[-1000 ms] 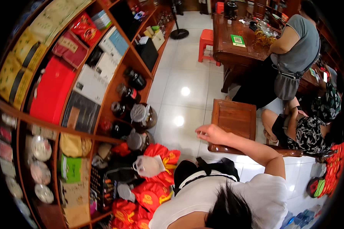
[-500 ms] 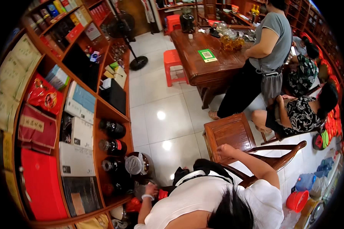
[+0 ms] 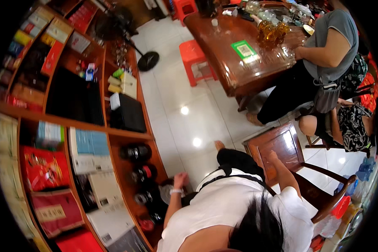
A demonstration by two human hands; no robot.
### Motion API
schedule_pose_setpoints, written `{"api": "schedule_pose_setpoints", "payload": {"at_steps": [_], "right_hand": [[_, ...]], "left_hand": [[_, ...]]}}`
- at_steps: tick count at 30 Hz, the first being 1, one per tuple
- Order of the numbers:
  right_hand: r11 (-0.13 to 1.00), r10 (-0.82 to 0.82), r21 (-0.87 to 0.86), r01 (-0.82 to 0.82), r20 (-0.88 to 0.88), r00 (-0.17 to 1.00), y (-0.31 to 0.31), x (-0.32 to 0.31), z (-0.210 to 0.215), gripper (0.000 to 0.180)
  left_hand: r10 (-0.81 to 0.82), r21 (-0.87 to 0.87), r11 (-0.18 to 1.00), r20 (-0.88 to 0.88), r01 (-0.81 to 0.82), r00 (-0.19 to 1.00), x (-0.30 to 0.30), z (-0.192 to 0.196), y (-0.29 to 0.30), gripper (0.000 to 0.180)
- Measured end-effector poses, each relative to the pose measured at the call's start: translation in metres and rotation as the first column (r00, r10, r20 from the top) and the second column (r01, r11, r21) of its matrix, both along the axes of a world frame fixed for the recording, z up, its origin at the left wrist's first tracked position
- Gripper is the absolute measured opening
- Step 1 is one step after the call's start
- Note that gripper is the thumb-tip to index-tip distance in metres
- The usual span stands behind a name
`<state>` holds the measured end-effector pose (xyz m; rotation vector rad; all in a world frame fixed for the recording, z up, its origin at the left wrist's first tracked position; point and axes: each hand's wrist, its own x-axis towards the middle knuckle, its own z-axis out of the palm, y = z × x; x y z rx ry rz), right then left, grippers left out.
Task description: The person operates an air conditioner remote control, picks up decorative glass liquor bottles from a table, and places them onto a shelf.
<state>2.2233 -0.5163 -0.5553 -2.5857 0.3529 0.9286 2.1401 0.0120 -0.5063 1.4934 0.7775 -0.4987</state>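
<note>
My left hand (image 3: 180, 180), with a light band at the wrist, is raised beside the lower shelf, fingers loosely bent and apart; I see nothing in it. Closest to it is a jar covered with clear plastic (image 3: 167, 192), partly hidden behind my wrist. Dark glass jars (image 3: 135, 152) lie or stand in the shelf compartment just left of it. My right hand (image 3: 274, 156) hangs in front of the seat of a wooden armchair (image 3: 277, 145). Its fingers are small and blurred, and no held thing shows.
Wooden shelving (image 3: 132, 132) with boxes and bags runs along the left. Ahead are a standing fan (image 3: 148, 61), a red stool (image 3: 194, 63) and a wooden table (image 3: 222, 46) with glass vessels. A person in grey (image 3: 336, 42) stands at its right; others sit beyond.
My left hand has come up and away from the jars and a red item low by the shelf. My body has moved forward, and my right hand has shifted right, over the chair.
</note>
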Motion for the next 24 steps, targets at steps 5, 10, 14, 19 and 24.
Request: {"api": "schedule_pose_setpoints", "payload": {"at_steps": [5, 10, 14, 19, 24], "right_hand": [[0.987, 0.042, 0.130, -0.097, 0.371, 0.928, 0.063, 0.174, 0.004, 0.020], [0.930, -0.174, 0.368, -0.022, 0.490, 0.854, 0.158, 0.383, 0.121, 0.021], [0.897, -0.241, 0.440, -0.046, 0.575, 0.782, 0.168, 0.479, 0.133, 0.019], [0.905, -0.385, 0.382, 0.188, 0.549, 0.742, 0.148, 0.485, 0.084, 0.018], [0.687, -0.714, 0.516, 0.511, 0.351, 0.606, 0.149, 0.431, 0.022, 0.018]], "left_hand": [[0.174, 0.055, 0.985, -0.222, -0.166, 0.959, 0.025, 0.002, 0.026, 0.017], [0.214, 0.246, 0.940, 0.116, -0.237, 0.970, 0.047, -0.007, 0.059, 0.021], [0.225, 0.195, 0.960, -0.108, -0.201, 0.968, 0.132, -0.028, 0.092, 0.022], [0.211, 0.130, 0.974, -0.249, -0.184, 0.945, 0.328, -0.037, 0.140, 0.022], [-0.104, -0.025, 0.995, -0.210, 0.101, 0.972, 0.564, -0.058, 0.236, 0.016]]}}
